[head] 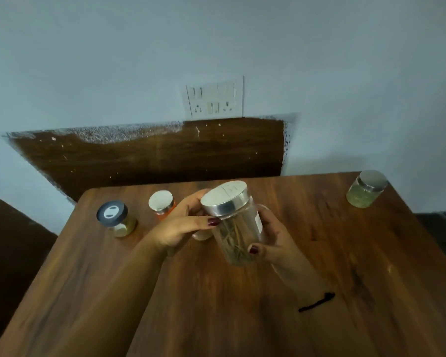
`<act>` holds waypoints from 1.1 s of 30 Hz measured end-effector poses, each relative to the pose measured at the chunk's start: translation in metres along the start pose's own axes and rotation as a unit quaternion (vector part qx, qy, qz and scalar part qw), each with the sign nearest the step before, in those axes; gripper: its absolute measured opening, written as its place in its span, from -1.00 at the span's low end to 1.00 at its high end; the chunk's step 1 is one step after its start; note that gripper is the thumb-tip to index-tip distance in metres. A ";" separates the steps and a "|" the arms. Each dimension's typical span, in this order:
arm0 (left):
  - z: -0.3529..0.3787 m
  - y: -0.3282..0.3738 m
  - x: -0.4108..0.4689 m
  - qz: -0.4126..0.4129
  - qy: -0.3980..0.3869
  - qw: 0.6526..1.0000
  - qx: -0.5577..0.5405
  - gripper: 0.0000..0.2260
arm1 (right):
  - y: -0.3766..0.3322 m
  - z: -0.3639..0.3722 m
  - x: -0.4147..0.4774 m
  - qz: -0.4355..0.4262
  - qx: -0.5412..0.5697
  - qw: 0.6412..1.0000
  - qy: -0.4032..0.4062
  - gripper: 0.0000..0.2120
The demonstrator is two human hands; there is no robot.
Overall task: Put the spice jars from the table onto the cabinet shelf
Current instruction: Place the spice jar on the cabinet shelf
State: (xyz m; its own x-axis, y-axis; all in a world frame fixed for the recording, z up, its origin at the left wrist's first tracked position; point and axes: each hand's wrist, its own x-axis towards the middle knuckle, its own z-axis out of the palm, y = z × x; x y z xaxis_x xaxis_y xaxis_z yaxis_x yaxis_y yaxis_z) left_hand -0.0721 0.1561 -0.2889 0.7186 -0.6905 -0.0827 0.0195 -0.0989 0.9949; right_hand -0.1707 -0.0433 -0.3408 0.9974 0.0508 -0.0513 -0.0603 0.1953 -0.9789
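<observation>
Two hands hold the tall clear glass jar with a silver metal lid (238, 228), tilted over the middle of the brown wooden table (332, 266), the left hand (183, 225) gripping its neck from nine o'clock, the right hand (273, 243) wrapped round its body from four o'clock, and I'd level it before carrying.

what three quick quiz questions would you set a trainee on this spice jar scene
1. True or false: the tall clear jar with the steel lid stands on the table.
2. The black-lidded jar is: A, on the table's left side; B, at its far right corner; C, in a hand.
3. Which hand grips the tall clear jar nearer its lid?
Key: 1 false, the left hand and right hand hold it tilted above the table; 2 A; 3 the left hand.
</observation>
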 end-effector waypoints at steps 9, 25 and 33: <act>-0.014 0.085 -0.013 0.136 0.039 0.989 0.038 -0.32 | -0.079 0.061 0.008 -0.149 0.038 0.986 0.068 -0.15; -0.052 0.126 -0.044 0.104 0.126 0.976 -0.144 -0.39 | -0.148 0.157 0.049 -0.197 0.178 0.963 0.053 -0.07; -0.064 0.151 -0.050 0.179 0.128 0.960 -0.173 -0.32 | -0.165 0.186 0.067 -0.217 0.161 0.962 0.044 -0.20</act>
State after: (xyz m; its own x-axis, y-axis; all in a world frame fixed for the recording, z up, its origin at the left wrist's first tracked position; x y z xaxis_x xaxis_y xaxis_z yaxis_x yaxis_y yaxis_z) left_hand -0.0604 0.2214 -0.1309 0.8685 -0.4335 0.2402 -0.0622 0.3856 0.9206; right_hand -0.1013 0.1097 -0.1461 0.9298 -0.1837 0.3189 0.3680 0.4737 -0.8001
